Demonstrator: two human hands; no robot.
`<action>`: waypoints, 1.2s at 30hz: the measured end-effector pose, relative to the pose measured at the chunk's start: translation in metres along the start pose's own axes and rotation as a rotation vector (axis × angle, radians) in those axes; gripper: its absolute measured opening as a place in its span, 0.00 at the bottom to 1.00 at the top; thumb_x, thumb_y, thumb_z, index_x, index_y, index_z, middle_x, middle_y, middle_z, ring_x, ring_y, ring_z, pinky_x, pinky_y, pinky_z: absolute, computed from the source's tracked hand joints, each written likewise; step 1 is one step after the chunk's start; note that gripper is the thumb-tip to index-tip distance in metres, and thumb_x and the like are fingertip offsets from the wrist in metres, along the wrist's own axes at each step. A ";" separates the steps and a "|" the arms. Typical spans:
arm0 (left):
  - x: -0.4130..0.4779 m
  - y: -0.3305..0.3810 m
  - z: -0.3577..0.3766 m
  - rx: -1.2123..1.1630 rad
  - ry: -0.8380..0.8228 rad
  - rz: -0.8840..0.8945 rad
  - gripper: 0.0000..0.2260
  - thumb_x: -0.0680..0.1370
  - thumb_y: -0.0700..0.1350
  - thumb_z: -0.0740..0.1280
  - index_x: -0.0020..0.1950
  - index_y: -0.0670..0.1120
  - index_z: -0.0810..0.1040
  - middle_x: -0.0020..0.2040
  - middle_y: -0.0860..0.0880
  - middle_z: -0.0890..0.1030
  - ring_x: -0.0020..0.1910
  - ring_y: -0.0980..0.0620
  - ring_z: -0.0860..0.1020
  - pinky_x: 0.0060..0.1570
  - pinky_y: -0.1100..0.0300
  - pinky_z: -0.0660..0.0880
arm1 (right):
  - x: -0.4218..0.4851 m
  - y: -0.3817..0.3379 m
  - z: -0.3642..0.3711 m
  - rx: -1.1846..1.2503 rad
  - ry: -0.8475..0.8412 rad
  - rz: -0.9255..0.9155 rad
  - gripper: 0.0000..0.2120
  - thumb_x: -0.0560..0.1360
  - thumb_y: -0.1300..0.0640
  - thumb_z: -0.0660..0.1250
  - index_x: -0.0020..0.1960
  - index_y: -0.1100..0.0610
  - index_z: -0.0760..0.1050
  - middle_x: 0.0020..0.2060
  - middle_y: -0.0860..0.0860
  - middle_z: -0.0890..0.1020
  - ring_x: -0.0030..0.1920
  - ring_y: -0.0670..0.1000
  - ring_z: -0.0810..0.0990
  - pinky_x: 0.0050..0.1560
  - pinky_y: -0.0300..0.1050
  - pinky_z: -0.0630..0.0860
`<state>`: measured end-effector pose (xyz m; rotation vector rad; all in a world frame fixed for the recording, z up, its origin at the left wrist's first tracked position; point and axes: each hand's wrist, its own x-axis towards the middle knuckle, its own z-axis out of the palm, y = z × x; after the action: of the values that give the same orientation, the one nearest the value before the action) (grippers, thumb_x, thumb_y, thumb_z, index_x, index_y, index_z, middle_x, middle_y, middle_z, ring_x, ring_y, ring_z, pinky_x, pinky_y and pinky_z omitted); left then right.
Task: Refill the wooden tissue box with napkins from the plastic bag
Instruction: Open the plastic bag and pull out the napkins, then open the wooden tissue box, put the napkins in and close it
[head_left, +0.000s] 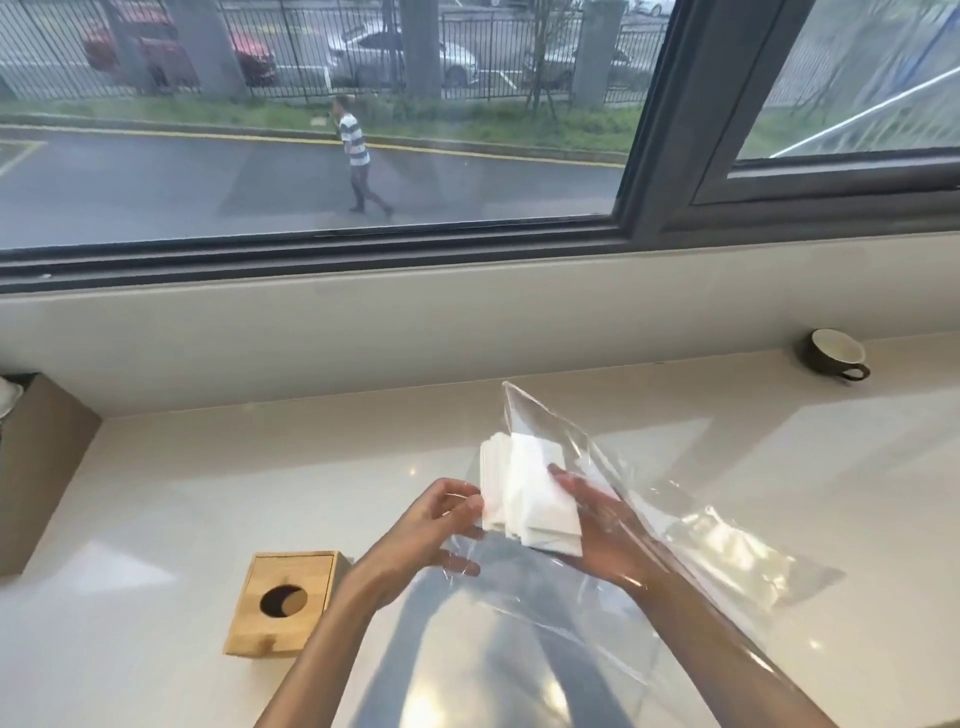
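The right hand (602, 530) is seen through the clear plastic bag (727, 551), with thumb and fingers clamped on the stack of napkins (524, 493). The bag's edge is pinched by the curled fingers of the left hand (441, 525), just left of the stack. The wooden tissue box (283, 597) is located on the counter (182, 493), below and left of the left fingers and apart from them.

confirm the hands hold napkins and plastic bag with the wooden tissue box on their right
No: the head view shows the wooden tissue box on their left. The left hand and right hand do hold the napkins and plastic bag.
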<state>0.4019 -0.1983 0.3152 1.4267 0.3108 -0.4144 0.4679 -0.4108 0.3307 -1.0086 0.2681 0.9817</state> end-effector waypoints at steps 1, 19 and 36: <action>-0.002 0.001 -0.003 -0.033 -0.018 -0.021 0.15 0.79 0.50 0.66 0.59 0.40 0.74 0.53 0.44 0.77 0.50 0.47 0.80 0.47 0.37 0.80 | -0.007 -0.002 0.003 0.013 0.002 0.010 0.13 0.81 0.57 0.63 0.63 0.44 0.70 0.56 0.35 0.79 0.50 0.33 0.79 0.42 0.22 0.73; -0.073 -0.009 -0.065 -0.014 0.135 0.064 0.08 0.80 0.45 0.64 0.44 0.43 0.77 0.37 0.46 0.73 0.33 0.53 0.73 0.31 0.64 0.71 | -0.007 0.040 0.066 -0.221 -0.308 -0.107 0.19 0.78 0.53 0.68 0.67 0.57 0.74 0.58 0.60 0.81 0.55 0.62 0.81 0.53 0.65 0.76; -0.203 -0.053 -0.289 -0.259 0.791 0.167 0.09 0.83 0.45 0.59 0.50 0.44 0.77 0.36 0.51 0.79 0.36 0.54 0.77 0.35 0.63 0.72 | 0.057 0.067 0.147 0.060 -0.013 -0.122 0.17 0.78 0.53 0.65 0.64 0.60 0.76 0.54 0.57 0.84 0.49 0.55 0.85 0.46 0.50 0.83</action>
<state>0.2087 0.1020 0.3231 1.2940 0.8407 0.3416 0.4134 -0.2490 0.3371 -0.9525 0.2215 0.8645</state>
